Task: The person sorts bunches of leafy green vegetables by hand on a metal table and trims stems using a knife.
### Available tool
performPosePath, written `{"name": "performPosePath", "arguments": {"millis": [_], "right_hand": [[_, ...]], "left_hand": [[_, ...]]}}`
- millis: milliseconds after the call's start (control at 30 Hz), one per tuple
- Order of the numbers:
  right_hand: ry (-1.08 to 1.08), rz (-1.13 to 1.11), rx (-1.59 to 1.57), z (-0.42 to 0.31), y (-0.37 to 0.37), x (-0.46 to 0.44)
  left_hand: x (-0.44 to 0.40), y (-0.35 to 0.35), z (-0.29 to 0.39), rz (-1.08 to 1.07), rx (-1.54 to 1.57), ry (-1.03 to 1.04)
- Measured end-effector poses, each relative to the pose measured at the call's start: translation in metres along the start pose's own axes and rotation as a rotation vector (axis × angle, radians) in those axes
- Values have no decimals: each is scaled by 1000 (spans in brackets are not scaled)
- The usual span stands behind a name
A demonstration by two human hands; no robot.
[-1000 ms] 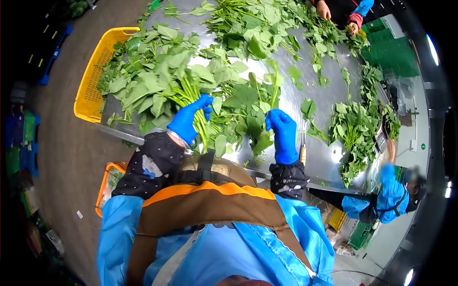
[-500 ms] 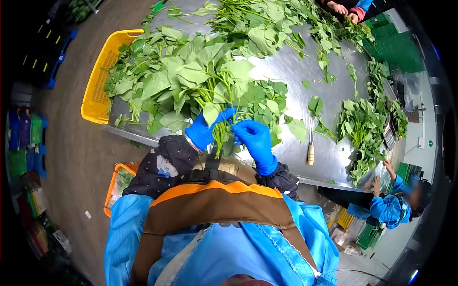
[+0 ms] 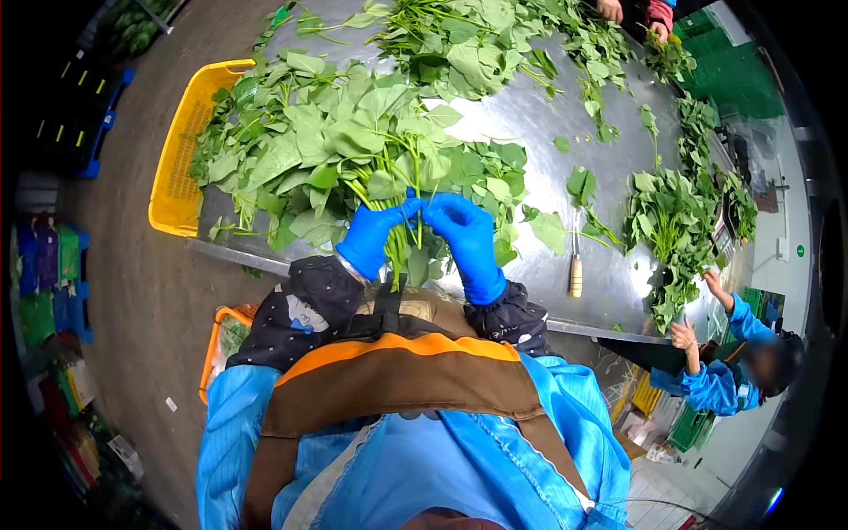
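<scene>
Blue-gloved, my left hand (image 3: 371, 237) is wrapped round the stems of a bunch of leafy greens (image 3: 382, 184), leaves pointing away from me and cut ends toward my waist. My right hand (image 3: 466, 238), gloved in blue too, has its fingers pinched together against the stems, meeting my left thumb. Whatever lies between those right fingertips is too small to make out. Beyond and to the left of the bunch spreads a heap of loose greens (image 3: 265, 146). More leaves (image 3: 499, 177) lie just past my right hand.
A wooden-handled tool (image 3: 576, 278) lies right on the metal table (image 3: 609, 305). A yellow crate (image 3: 168, 190) stands at the left edge, an orange basket (image 3: 212, 353) below. Greens (image 3: 667, 221) lie at right, near a co-worker (image 3: 720, 380); another person's hand (image 3: 658, 32) shows at top.
My right hand has moved up and left, its fingertips now meeting my left thumb at the stems. The co-worker at right has raised both hands off the table edge.
</scene>
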State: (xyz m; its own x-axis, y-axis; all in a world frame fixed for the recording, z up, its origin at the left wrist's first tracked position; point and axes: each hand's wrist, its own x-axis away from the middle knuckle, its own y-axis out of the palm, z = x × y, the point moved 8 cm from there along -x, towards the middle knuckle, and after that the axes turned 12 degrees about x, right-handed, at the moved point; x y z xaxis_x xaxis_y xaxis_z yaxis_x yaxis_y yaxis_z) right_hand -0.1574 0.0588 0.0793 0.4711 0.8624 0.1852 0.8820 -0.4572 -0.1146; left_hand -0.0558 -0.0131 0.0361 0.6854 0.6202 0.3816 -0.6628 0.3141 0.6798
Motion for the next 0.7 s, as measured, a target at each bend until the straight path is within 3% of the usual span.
{"name": "performPosePath", "arguments": {"millis": [67, 167, 200, 267, 333, 433, 533, 633, 700], "right_hand": [[-146, -138, 41, -12, 8, 11], [-42, 118, -517, -30, -21, 14], [-29, 158, -529, -35, -28, 9], [-101, 48, -21, -31, -13, 2], [-212, 35, 563, -36, 10, 5], [-360, 57, 773, -23, 29, 10], [-345, 48, 804, -22, 33, 10], [-445, 74, 839, -37, 36, 11], [-453, -74, 888, -30, 42, 12]], "left_hand": [[-4, -10, 2, 83, 79, 12], [-5, -16, 5, 135, 68, 49], [-4, -17, 4, 144, 45, 63], [-5, -13, 5, 114, 18, 149], [-4, -13, -2, 103, 104, 47], [-7, -24, -9, 152, 145, -36], [-2, -28, -13, 195, 189, -107], [-5, -29, -15, 106, 192, -81], [-6, -35, -16, 157, 226, -119]]}}
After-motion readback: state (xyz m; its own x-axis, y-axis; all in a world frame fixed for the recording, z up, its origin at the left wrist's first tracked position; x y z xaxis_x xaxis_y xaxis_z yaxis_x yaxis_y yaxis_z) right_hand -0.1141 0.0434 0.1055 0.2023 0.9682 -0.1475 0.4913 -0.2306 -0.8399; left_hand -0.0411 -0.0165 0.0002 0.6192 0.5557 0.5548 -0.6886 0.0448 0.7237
